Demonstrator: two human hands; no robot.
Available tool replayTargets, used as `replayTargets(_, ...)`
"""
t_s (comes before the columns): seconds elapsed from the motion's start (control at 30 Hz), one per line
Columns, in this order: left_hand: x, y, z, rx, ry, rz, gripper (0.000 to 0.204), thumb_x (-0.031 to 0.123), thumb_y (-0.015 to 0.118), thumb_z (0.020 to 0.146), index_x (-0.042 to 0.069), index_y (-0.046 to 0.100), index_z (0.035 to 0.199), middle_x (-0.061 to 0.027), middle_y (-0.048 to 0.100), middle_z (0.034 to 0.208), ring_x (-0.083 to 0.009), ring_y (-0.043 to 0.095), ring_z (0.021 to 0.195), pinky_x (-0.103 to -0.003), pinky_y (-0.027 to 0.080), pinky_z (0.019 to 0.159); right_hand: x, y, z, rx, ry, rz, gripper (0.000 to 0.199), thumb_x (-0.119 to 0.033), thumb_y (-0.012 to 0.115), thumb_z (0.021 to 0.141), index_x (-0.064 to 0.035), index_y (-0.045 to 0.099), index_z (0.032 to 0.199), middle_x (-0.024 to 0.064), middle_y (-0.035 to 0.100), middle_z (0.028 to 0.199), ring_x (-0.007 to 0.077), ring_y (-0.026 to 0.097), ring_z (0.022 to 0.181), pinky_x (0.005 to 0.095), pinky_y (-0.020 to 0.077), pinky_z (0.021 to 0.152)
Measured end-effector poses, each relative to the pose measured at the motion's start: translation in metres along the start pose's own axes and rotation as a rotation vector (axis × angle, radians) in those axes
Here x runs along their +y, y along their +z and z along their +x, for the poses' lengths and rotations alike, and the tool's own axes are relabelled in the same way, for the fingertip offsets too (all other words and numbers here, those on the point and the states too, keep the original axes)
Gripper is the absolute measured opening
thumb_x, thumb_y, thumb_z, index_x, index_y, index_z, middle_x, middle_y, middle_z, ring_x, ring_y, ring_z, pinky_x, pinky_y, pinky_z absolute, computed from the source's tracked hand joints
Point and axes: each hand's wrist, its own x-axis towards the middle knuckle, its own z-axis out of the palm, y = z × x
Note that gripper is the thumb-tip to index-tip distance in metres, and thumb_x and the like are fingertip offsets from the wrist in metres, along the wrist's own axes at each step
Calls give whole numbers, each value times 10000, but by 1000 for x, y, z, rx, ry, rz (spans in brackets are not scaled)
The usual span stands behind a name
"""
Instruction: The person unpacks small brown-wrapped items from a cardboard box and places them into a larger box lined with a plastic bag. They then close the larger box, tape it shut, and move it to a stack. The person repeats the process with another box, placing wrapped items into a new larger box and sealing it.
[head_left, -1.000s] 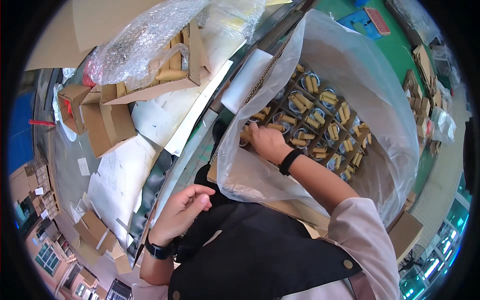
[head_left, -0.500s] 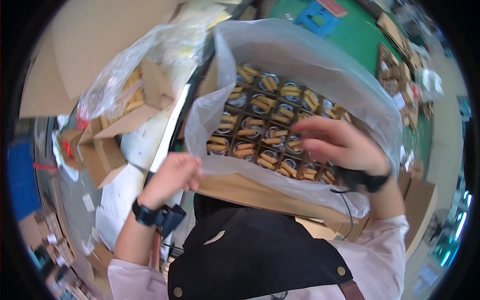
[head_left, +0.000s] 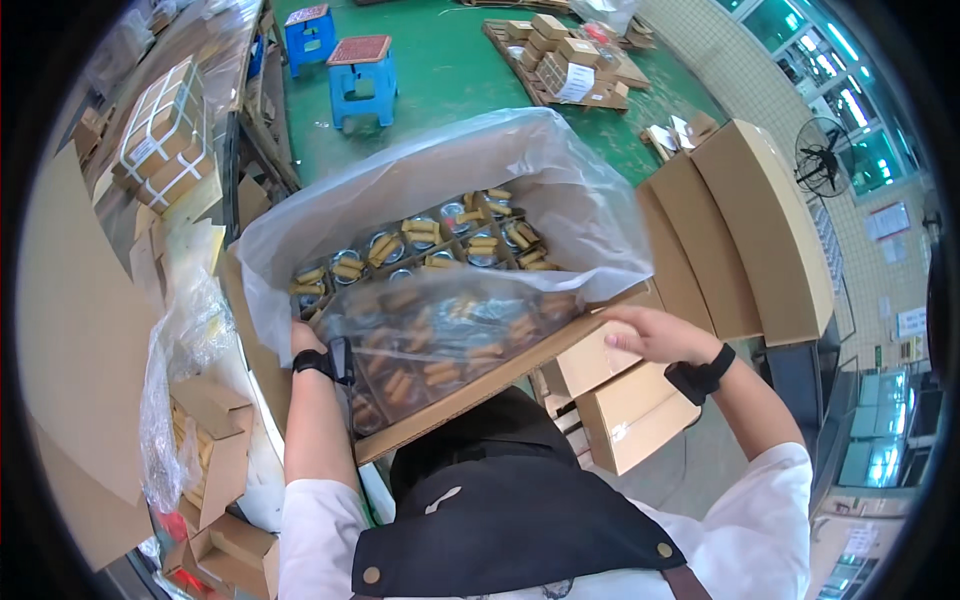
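A large open cardboard carton (head_left: 480, 388) stands before me, lined with a clear plastic bag (head_left: 590, 225). Inside, cardboard dividers separate round, shiny pieces, each topped with tan sticks or rolls (head_left: 422, 230) whose kind I cannot make out. The near part of the bag lies over the front rows, which show blurred through it. My right hand (head_left: 650, 335) is closed around the carton's rim at the near right corner. At the left side of the carton is my left hand (head_left: 304, 338); its fingers are hidden at the bag's edge.
On the left, a worktable carries bubble wrap (head_left: 185, 345), small open boxes (head_left: 225, 440) and a strapped carton (head_left: 168, 135). Blue stools (head_left: 362, 85) stand beyond. Tall cartons (head_left: 765, 235) and closed boxes (head_left: 635, 415) are at the right; a loaded pallet (head_left: 560, 75) lies farther back.
My right hand has left the space above the divided rows for the near right rim. My left hand is now at the left side, and the bag's near part covers the front rows. My view has turned.
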Motion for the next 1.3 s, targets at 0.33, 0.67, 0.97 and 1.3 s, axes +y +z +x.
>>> replayTargets(0.33, 4, 17, -17, -307, 242, 1134, 597, 364, 572, 923, 6, 434, 1380, -180, 566, 1259, -244, 524, 1158, -343, 403, 981, 34, -20, 117, -113, 53, 79, 375, -206, 666, 839, -22, 557, 1147, 179, 646, 911, 284, 659, 845, 375, 521, 699)
replayTargets(0.67, 155, 133, -266, 17, 1094, 1186, 560, 180, 786, 707, 22, 560, 1195, -117, 612, 1013, -264, 565, 997, -386, 426, 880, 185, 72, 417, 932, -134, -265, 376, -275, 536, 923, 16, 588, 1155, 187, 652, 1081, 373, 625, 971, 434, 514, 821)
replayTargets(0.97, 155, 174, -204, -639, 1285, 1558, 424, 4, 588, 703, 190, 691, 1070, -131, 668, 848, -333, 650, 799, -429, 523, 689, -2, -27, 229, -464, -170, -175, 589, -470, 513, 915, -18, 495, 1291, 216, 562, 1253, 408, 539, 1139, 452, 426, 978)
replayTargets(1.3, -15, 93, -241, -1234, -315, 2263, 809, 293, 509, 885, 276, 15, 1525, -203, 291, 1470, -408, 359, 1317, -448, 337, 1062, -39, -115, 194, -391, -432, -170, 467, -461, 616, 874, -83, 611, 1149, 199, 650, 882, 389, 623, 831, 436, 513, 761)
